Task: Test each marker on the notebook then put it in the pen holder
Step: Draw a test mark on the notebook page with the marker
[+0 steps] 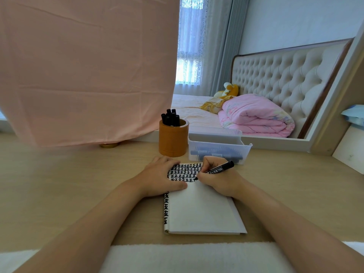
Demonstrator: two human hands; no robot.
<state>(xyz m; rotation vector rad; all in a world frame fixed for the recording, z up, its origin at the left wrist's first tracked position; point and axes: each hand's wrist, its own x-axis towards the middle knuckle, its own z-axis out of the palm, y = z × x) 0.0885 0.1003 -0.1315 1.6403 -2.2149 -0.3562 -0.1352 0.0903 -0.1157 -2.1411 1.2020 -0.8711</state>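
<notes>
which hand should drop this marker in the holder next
Right, probably. The right hand already grips the marker, tip on the notebook. The left hand lies flat, steadying the page. The holder stands just beyond both hands.

pen holder (173, 139) behind notebook (202, 209), bin (218, 147) perhaps touching right

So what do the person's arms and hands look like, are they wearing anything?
Nothing shows on them. Both forearms are bare right down to the bottom of the picture, with no sleeves in view. The left hand and the right hand have no gloves, and no rings, watch or bracelet can be seen on the fingers or wrists. The fingernails look short and plain.
</notes>
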